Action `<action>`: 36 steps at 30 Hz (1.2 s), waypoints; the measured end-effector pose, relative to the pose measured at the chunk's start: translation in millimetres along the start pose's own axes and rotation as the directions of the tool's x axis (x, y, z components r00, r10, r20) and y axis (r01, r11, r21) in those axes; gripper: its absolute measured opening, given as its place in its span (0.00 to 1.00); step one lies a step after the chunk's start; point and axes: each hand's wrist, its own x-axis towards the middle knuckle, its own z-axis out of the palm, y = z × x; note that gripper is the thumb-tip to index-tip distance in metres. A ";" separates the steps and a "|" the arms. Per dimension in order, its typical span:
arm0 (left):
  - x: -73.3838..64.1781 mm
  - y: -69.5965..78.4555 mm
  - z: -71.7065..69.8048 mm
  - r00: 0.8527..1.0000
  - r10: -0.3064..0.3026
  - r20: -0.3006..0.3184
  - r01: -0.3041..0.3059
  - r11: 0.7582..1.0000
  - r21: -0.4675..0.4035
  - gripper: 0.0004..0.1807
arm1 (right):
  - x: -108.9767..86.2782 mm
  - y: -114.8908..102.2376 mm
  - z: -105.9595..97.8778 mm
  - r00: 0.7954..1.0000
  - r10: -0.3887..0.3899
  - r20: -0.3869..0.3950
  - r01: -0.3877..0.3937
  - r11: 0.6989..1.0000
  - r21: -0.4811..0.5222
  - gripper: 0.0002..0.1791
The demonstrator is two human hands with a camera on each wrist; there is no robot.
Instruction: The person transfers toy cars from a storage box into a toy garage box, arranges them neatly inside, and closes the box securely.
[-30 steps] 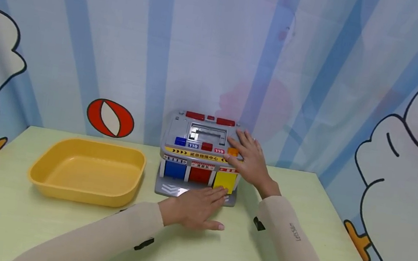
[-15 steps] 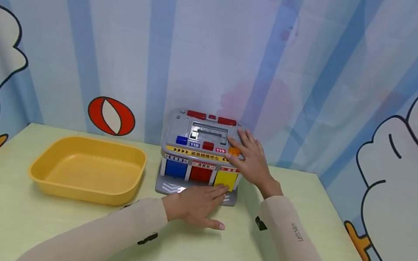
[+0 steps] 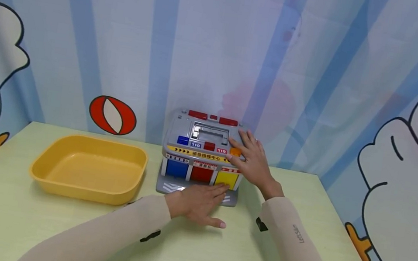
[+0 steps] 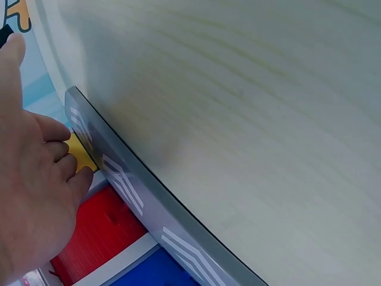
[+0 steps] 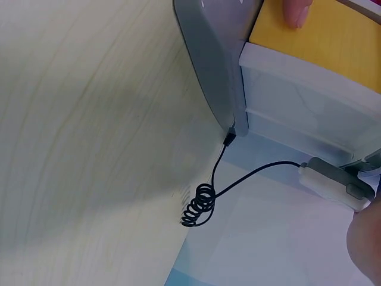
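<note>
A grey toy emergency station [image 3: 181, 127] with a blue, a red and a yellow garage door stands near the back of the table. My left hand [image 3: 197, 203] reaches across its front, fingers straight and together, fingertips touching the lower part of the yellow door [image 3: 226, 178]. Its thumb sticks out to the right. On the right end of the roof lies my right hand [image 3: 253, 165], fingers spread beside the orange button [image 3: 235, 151]. In the right wrist view one fingertip [image 5: 296, 12] shows against the yellow door; the right palm [image 5: 366, 238] is mostly out of frame.
A yellow tray [image 3: 86, 191] sits left of the toy on the pale green table [image 3: 184, 255]. A coiled black cord [image 5: 202, 202] links the toy's base to a white and grey handset-like piece [image 5: 333, 182] on its side. A printed curtain [image 3: 219, 52] hangs behind.
The head view has shifted slightly. My left fingertips sit a little higher on the yellow door. The right hand stays on the roof.
</note>
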 end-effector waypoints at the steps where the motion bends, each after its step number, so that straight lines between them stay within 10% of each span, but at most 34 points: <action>1: 0.2 -0.2 -0.2 1.000 -0.002 0.001 0.002 1.000 -0.002 0.51 | -0.1 -0.1 -0.2 1.000 -0.001 0.001 0.001 1.000 0.000 0.34; 36: 5.4 -1.0 -4.7 0.999 -0.029 0.026 0.029 0.999 0.013 0.52 | -0.2 -3.7 -5.3 0.999 -0.003 0.040 0.003 1.000 0.000 0.34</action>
